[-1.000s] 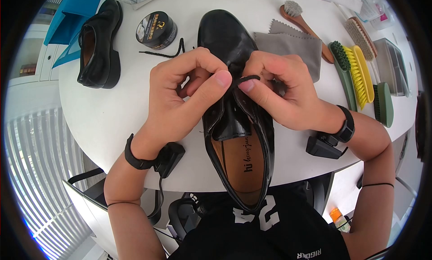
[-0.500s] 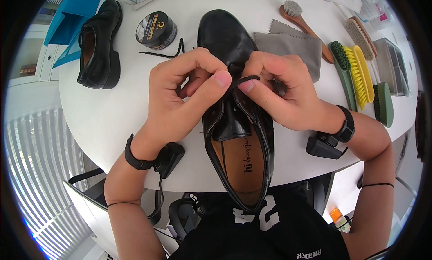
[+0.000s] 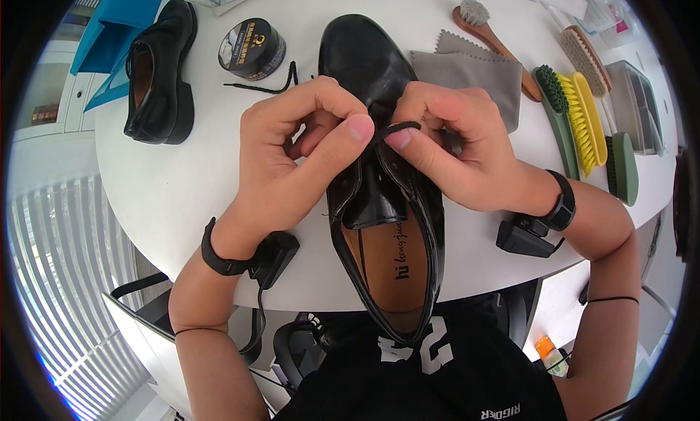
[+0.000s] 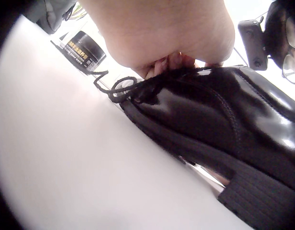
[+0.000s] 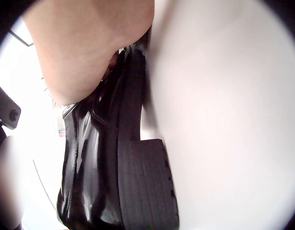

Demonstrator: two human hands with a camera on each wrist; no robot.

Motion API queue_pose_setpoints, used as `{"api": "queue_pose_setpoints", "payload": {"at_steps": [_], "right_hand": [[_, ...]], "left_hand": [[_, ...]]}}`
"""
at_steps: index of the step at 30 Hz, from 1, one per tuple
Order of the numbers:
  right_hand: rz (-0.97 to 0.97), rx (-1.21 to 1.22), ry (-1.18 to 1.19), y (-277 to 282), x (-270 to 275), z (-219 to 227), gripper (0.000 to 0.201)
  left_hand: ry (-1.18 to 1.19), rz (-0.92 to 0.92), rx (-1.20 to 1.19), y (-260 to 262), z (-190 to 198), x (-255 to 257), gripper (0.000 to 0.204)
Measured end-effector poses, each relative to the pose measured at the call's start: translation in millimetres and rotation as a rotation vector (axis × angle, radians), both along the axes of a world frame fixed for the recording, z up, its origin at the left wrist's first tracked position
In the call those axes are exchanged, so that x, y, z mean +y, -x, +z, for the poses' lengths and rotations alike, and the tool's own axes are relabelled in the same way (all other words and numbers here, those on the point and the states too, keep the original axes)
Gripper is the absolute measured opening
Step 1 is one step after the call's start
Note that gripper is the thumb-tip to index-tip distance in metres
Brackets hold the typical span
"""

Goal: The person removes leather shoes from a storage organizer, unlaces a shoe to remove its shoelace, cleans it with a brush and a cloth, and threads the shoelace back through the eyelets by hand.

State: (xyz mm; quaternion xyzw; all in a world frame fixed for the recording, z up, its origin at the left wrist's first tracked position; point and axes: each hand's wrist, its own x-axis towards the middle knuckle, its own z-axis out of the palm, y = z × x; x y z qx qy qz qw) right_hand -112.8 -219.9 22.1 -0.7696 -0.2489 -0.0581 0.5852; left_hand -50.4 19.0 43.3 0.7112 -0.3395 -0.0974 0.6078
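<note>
A glossy black dress shoe (image 3: 362, 60) lies in front of me in the head view, toe pointing away, its heel end near my shirt and its tan insole (image 3: 397, 275) showing. My left hand (image 3: 292, 155) pinches at the lacing above the tongue, thumb tip against the fingertips. On the other side my right hand (image 3: 463, 147) pinches a black shoelace (image 3: 402, 127), which crosses over the thumb. The left wrist view shows loose lace (image 4: 102, 81) trailing from the shoe (image 4: 200, 110) onto the table. Seen from the right wrist, the heel (image 5: 147, 182) faces the camera.
A second black shoe (image 3: 160, 78) lies at the left beside a blue box (image 3: 120, 27). Near the loose lace stands a round black tin (image 3: 253, 49). To the right are a grey cloth (image 3: 474, 78), a wooden-handled brush (image 3: 503, 49), a yellow brush (image 3: 587, 122) and green brushes (image 3: 622, 169).
Both hands keep their grips at the lacing. The shoe and the things around it stay where they were, apart from a very slight shift of the view.
</note>
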Motion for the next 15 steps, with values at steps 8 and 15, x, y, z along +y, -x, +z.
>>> {"api": "queue_pose_setpoints", "payload": {"at_steps": [8, 15], "right_hand": [[-0.039, -0.024, -0.091, -0.3, 6.7, -1.4, 0.019], [-0.025, 0.005, -0.120, 0.3, 7.1, -1.2, 0.017]], "left_hand": [[0.005, -0.001, 0.001, 0.2, 0.4, -0.7, 0.011], [0.002, 0.000, -0.022, -1.1, -1.3, 0.1, 0.011]]}}
